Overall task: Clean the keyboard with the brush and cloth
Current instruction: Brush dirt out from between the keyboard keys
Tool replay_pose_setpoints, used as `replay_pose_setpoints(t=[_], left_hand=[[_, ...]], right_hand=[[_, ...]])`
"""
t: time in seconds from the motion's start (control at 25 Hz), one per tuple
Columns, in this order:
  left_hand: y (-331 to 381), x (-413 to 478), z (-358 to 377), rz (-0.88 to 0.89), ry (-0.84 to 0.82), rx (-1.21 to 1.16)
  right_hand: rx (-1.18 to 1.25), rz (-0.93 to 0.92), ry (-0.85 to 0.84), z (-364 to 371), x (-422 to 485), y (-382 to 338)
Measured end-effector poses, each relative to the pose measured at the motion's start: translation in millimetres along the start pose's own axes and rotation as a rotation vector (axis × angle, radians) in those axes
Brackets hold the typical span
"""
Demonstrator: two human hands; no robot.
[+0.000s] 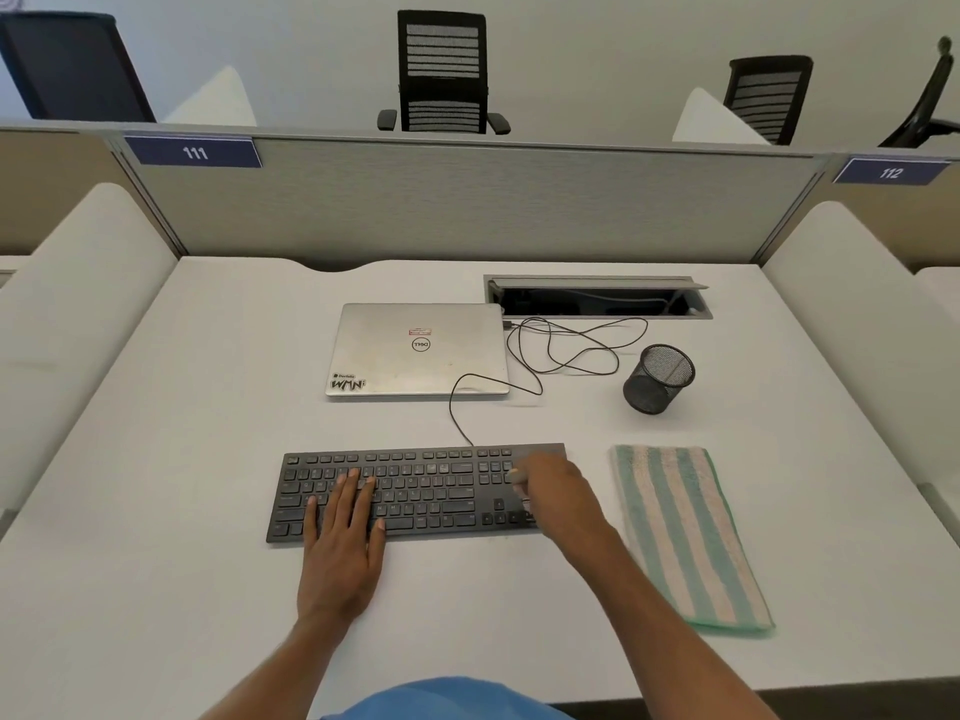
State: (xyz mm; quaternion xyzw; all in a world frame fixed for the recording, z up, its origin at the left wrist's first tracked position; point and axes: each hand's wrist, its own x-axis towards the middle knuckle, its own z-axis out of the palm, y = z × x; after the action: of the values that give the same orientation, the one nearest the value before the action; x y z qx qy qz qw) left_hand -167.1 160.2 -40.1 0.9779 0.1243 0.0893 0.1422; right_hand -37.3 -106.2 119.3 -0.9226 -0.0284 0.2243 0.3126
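A black wired keyboard [426, 485] lies flat on the white desk in front of me. My left hand [345, 532] rests on its left half with straight, spread fingers. My right hand [553, 491] is over the number pad at the keyboard's right end, fingers curled around a small light-coloured brush [516, 478], of which only a blurred tip shows. A folded cloth [685, 532] with green and cream stripes lies on the desk just right of the keyboard, untouched.
A closed silver laptop [418, 348] sits behind the keyboard, with a loose black cable [566, 350] curling to its right. A black mesh pen cup [658, 379] stands behind the cloth. An open cable hatch [597, 298] is set into the white desk [182, 459] near the partition.
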Motion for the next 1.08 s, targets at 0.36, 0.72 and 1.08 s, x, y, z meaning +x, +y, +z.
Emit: replay_pose_setpoints(t=[0.36, 0.72, 1.08], left_hand=[[-1, 0, 1, -0.006, -0.017, -0.001], [-2, 0, 1, -0.009, -0.020, 0.006], [0, 1, 1, -0.015, -0.020, 0.005]], right_hand=[[-0.173, 0.048, -0.024, -1, 7, 1], [-0.064, -0.059, 0.046, -56, -1, 30], [-0.066, -0.177, 0.032, -35, -10, 19]])
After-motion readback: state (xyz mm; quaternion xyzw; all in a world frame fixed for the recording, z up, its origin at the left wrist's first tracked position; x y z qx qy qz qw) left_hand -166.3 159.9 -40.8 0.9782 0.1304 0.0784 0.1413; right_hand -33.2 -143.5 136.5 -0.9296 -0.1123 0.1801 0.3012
